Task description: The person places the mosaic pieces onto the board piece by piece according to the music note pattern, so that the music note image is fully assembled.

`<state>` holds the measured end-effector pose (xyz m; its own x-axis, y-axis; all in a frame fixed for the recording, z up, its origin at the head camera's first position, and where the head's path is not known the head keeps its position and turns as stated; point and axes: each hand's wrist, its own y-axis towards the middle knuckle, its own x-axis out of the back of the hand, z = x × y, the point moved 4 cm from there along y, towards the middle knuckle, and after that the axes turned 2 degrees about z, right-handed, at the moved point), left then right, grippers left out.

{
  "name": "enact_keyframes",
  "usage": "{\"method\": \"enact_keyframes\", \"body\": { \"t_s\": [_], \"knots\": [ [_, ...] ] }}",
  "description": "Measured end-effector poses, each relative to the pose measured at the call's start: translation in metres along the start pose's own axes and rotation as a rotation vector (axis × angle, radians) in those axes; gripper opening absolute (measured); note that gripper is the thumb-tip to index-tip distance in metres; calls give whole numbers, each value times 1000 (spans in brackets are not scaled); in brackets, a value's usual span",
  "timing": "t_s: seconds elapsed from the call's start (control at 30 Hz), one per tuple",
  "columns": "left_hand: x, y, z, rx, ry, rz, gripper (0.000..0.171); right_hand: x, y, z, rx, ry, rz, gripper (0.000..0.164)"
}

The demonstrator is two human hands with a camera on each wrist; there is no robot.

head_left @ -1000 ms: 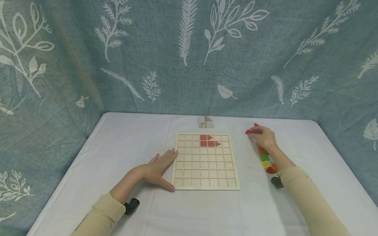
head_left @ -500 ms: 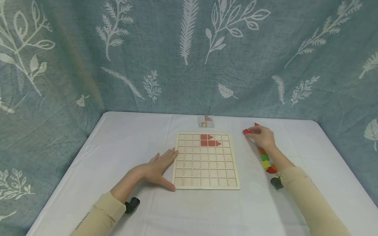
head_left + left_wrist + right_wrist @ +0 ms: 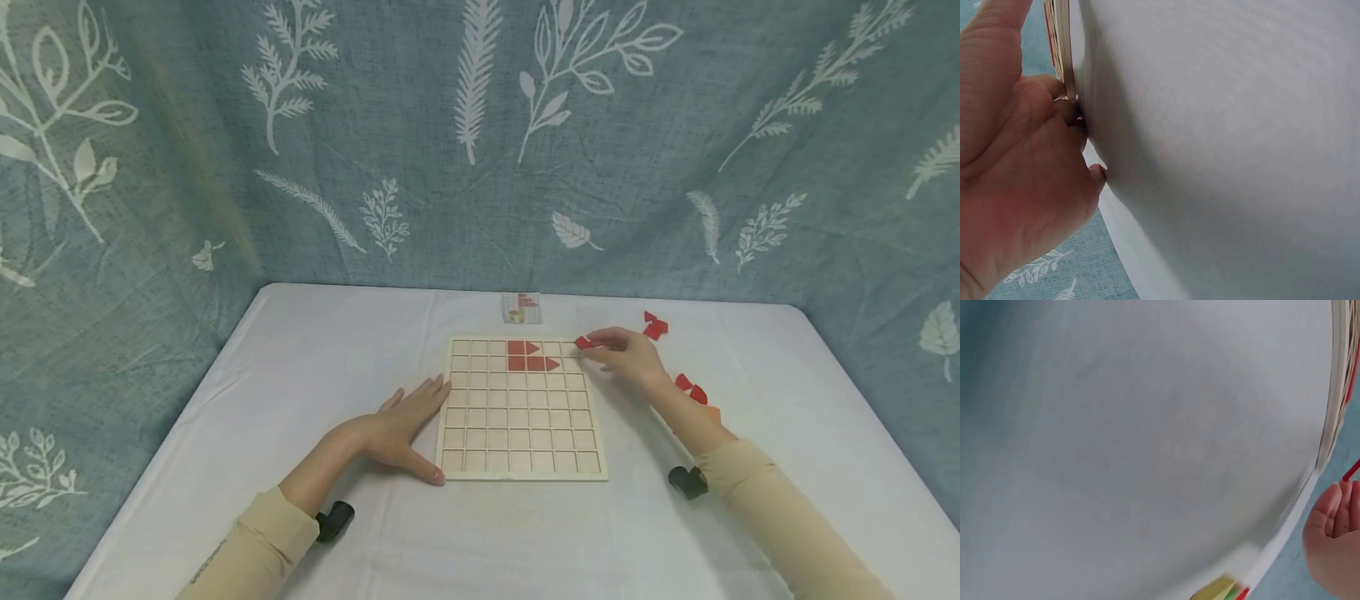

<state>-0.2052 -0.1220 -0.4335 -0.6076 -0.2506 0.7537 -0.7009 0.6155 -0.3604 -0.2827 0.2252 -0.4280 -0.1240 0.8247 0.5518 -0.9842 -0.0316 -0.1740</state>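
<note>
My left hand (image 3: 401, 429) rests against the left edge of a wooden grid board (image 3: 517, 477), its fingers straight and thumb spread near the front corner. In the left wrist view, the fingers (image 3: 1067, 112) touch the board's side (image 3: 1066, 56). My right hand (image 3: 626, 354) pinches a small red tile (image 3: 583, 342) at the fingertips, over the board's far right corner. The red tile (image 3: 1352, 469) also shows as a thin edge in the right wrist view. Red square tiles (image 3: 517, 363) and red triangle tiles (image 3: 552, 364) lie in the board's two far rows.
A small picture card (image 3: 521, 308) lies behind the board. Loose red tiles (image 3: 657, 327) sit at the far right. More red pieces (image 3: 698, 393) and an orange piece (image 3: 713, 412) lie around my right forearm. A yellow piece (image 3: 1215, 589) shows in the right wrist view.
My right hand has moved left with the red tile, from the loose pieces to the board's far right corner, uncovering red tiles behind it. The left hand has stayed put.
</note>
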Motion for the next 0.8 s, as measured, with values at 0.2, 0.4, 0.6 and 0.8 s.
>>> {"method": "enact_keyframes", "body": {
  "t_s": [0.2, 0.4, 0.6, 0.8],
  "knots": [
    [0, 0, 0, -4, 2, -3, 127, -24, -6, 11, 59, -51, 72, 37],
    [0, 0, 0, -8, -1, -11, 127, -46, -15, 26, 195, -116, 147, 33],
    [-1, 0, -1, -3, 2, -10, 127, -64, -17, 38, 317, -136, 223, 23],
    [0, 0, -1, 0, 1, -11, 127, -72, -16, 47, 399, -212, 245, 21]
  ]
}}
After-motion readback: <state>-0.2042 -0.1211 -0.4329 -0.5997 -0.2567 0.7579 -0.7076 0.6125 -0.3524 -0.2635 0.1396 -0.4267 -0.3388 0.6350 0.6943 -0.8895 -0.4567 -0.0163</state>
